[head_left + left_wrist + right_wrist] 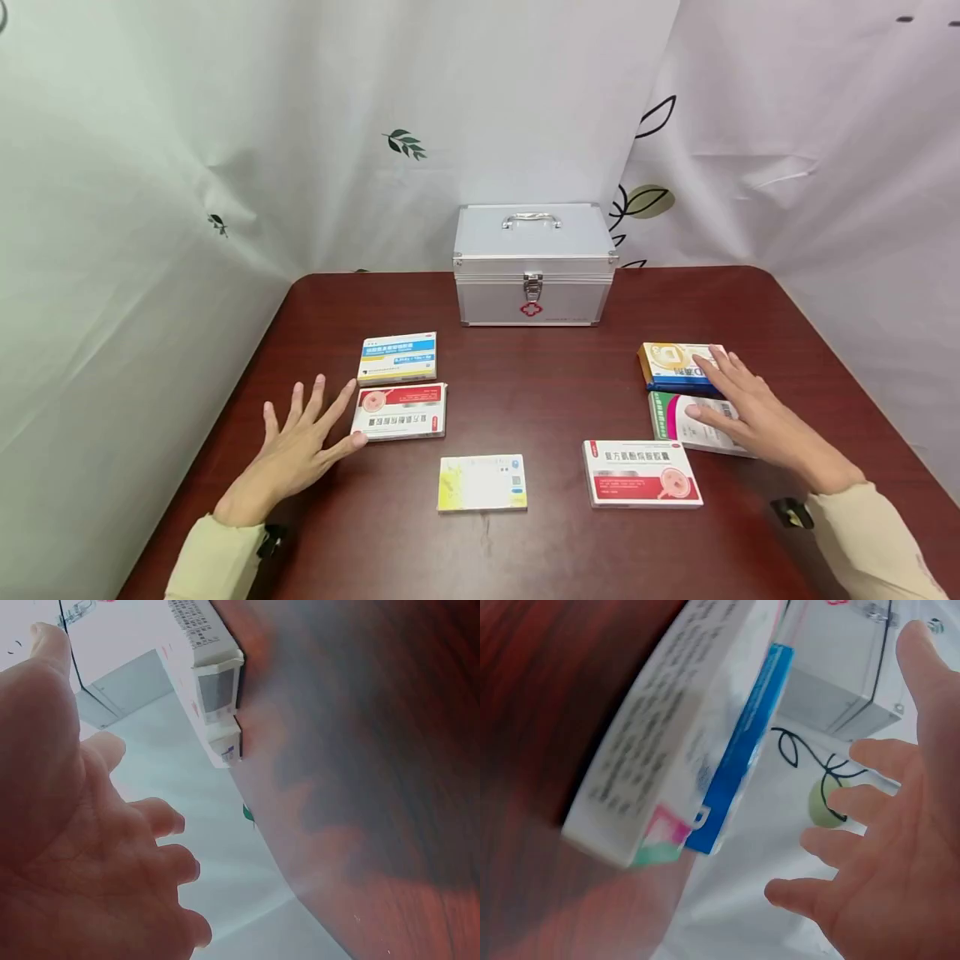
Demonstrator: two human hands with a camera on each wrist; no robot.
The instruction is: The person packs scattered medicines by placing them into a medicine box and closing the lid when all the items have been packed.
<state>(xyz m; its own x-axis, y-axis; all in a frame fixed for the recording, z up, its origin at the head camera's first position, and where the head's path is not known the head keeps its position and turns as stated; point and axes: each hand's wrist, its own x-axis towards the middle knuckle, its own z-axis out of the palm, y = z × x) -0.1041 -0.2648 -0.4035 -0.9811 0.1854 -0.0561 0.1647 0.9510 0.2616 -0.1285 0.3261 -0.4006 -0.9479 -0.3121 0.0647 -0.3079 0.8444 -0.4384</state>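
Medicine boxes (480, 493), six, flat on the worktop (517, 375). Head view: at left, the blue-and-white box (397, 357) lies just far of the red-and-white box (400, 412); near middle, the yellow-and-white box (482, 479); at right, the second red-and-white box (641, 473), the green-and-white box (681, 428) and the orange-and-white box (663, 359). Metal case (577, 296) far middle, lid down. Hands well apart, fingers spread, both holding nothing: left hand (296, 450) beside the left pair, right hand (761, 421) over the far right pair. Contact can't be told. Step in hand, by my reading: a reach or a pause over the boxes. Any lift would call for fingers closing on box edges.

Left wrist view: adds the left pair's end faces, hidden from above, and the hand's shadow (375, 840).

Right wrist view: adds the palm's underside, printed text on the green-and-white box's side, and a blue side on the orange-and-white box.
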